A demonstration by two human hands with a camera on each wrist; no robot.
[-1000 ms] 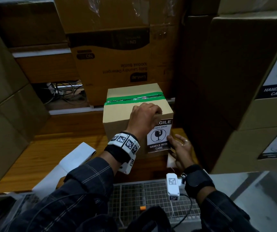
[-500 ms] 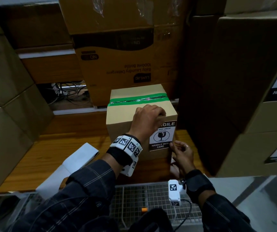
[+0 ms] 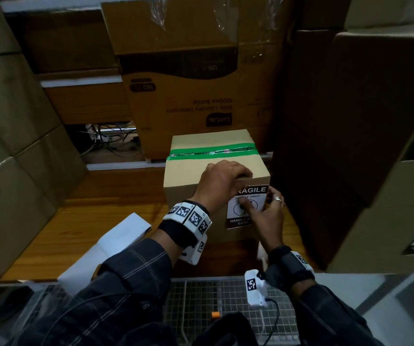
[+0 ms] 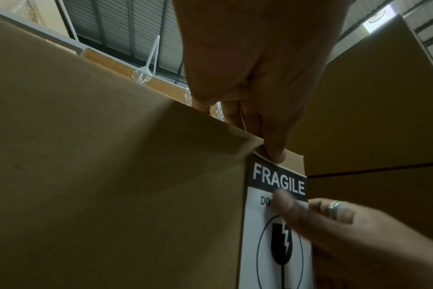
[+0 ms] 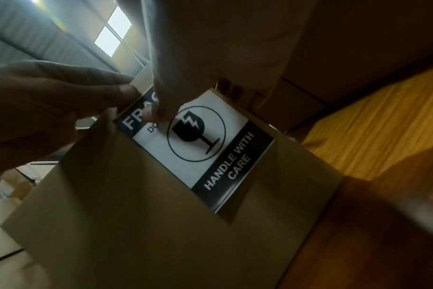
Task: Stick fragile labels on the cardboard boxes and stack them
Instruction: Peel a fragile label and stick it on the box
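- The fragile label (image 3: 247, 207) sits on the near face of a small cardboard box (image 3: 191, 196), close to that face's right edge; it reads FRAGILE at the top and HANDLE WITH CARE at the bottom, with a broken-glass symbol in a circle between.
- The box stands upright on the wooden table (image 3: 96, 221), with a strip of green tape (image 3: 213, 153) running across its top.
- The left hand (image 3: 222, 186) rests over the box's top near edge, fingers curled down onto the top, with one fingertip (image 4: 276, 154) touching the label's upper edge.
- The right hand (image 3: 268, 221) has its forefinger (image 5: 158, 109) stretched out and pressing on the label just below the word FRAGILE; its other fingers are loosely bent near the box's right edge and hold nothing. A ring (image 3: 277, 199) shows on one finger.
- White backing paper (image 3: 123, 233) lies on the table, left of the box.
- Large cardboard cartons (image 3: 201, 83) stand behind and on both sides; the ones on the right (image 3: 388, 146) carry similar labels.
- A wire mesh surface (image 3: 201, 303) lies below the table's near edge.
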